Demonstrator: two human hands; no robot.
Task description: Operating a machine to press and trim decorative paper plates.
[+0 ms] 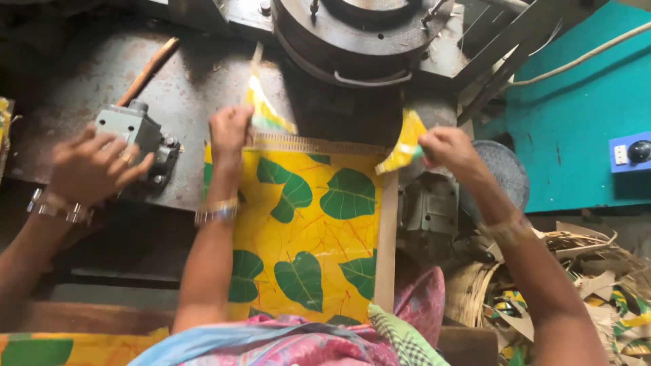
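The left hand pinched the far left corner of a yellow sheet printed with green leaves, while the right hand pinched its far right corner, which curled upward. The sheet lay on the metal bench, its far edge under the round press. Another person's hand rested on a grey switch box near the bench's left edge. A basket of scraps sat at right.

Yellow sheet printed with green leaves and thin red veins, lying flat on the metal bench, running from the lap up to the round press. Far edge lifted and curled at both corners, pinched there; corrugated tan strip across the top.
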